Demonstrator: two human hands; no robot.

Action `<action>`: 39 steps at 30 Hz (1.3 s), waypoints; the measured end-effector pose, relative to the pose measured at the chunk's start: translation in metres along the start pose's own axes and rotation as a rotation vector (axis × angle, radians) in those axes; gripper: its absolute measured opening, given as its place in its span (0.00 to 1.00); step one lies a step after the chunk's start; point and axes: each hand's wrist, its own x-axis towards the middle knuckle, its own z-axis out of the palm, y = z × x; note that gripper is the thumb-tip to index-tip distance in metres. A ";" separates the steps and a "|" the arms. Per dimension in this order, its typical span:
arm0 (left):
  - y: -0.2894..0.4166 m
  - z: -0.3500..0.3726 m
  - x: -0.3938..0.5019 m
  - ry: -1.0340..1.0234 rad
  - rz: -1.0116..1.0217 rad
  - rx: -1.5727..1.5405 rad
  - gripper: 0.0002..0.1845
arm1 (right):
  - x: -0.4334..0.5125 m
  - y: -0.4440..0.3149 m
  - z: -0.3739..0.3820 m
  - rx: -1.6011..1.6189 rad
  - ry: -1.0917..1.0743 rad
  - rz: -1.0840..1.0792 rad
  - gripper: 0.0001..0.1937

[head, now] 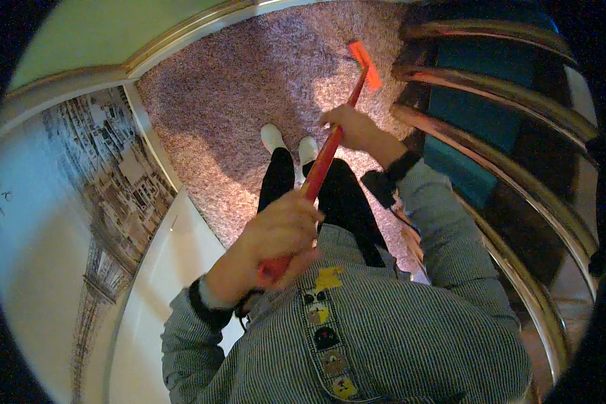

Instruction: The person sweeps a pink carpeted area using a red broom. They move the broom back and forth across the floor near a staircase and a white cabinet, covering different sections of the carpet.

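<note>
A long red handle [323,164] runs from near my waist up to an orange broom-like head [365,64], which rests on the speckled carpet [222,101] at the upper right. Near the handle's lower end, close to my body, my left hand [283,230] is closed around it. Farther up the shaft, my right hand [356,129] holds it too, with the index finger partly extended. Whether the orange head bears bristles or a rubber edge cannot be told.
Wooden-edged open slats [495,91], perhaps stairs, rise along the right. A wall with a printed city-and-tower picture [126,166] stands on the left. A pale baseboard [192,35] borders the carpet at the top. My white shoes [271,137] stand on the carpet.
</note>
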 end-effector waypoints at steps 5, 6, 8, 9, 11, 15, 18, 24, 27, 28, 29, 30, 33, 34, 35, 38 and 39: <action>-0.039 0.008 0.015 0.115 -0.024 -0.028 0.09 | 0.036 0.044 0.023 -0.015 0.099 -0.075 0.13; -0.034 0.005 0.015 0.134 -0.070 -0.007 0.09 | 0.038 0.041 0.028 -0.023 0.153 -0.122 0.12; -0.014 -0.004 0.014 0.086 -0.116 0.023 0.04 | 0.038 0.024 0.034 0.107 0.186 -0.159 0.12; 0.000 -0.007 0.012 0.064 -0.154 0.045 0.03 | 0.033 0.011 0.035 0.178 0.196 -0.204 0.13; 0.027 -0.007 0.014 0.061 -0.203 0.022 0.05 | 0.022 -0.012 0.024 0.178 0.124 -0.208 0.15; 0.057 0.004 0.035 0.016 -0.179 -0.032 0.08 | -0.009 -0.035 -0.011 0.199 0.075 -0.123 0.15; 0.071 0.013 0.053 -0.083 -0.165 0.011 0.07 | -0.031 -0.029 -0.039 0.189 0.077 -0.070 0.17; 0.024 0.045 0.094 0.068 -0.152 0.065 0.05 | -0.005 0.051 -0.072 0.010 -0.018 0.019 0.19; -0.001 0.059 0.105 0.093 -0.157 0.116 0.05 | 0.007 0.078 -0.054 0.050 0.077 -0.068 0.17; 0.000 0.063 0.106 0.095 -0.185 0.144 0.05 | 0.010 0.082 -0.048 0.084 0.143 -0.110 0.16; 0.001 0.064 0.107 0.114 -0.221 0.173 0.05 | 0.012 0.084 -0.043 0.102 0.167 -0.114 0.15; 0.011 0.066 0.105 0.140 -0.271 0.160 0.05 | 0.008 0.083 -0.037 0.177 0.200 -0.206 0.13; 0.040 0.068 0.103 0.132 -0.252 0.111 0.05 | -0.009 0.056 -0.026 0.230 0.292 -0.248 0.15; 0.050 0.067 0.102 0.104 -0.254 0.092 0.04 | -0.017 0.047 -0.028 0.295 0.272 -0.250 0.15; 0.059 0.065 0.102 0.075 -0.254 0.071 0.04 | -0.025 0.036 -0.030 0.357 0.251 -0.268 0.16; 0.078 0.060 0.100 0.024 -0.229 0.066 0.06 | -0.041 0.015 -0.048 0.332 0.102 -0.203 0.17; 0.082 0.059 0.098 0.003 -0.245 0.083 0.06 | -0.046 0.010 -0.052 0.326 0.043 -0.161 0.16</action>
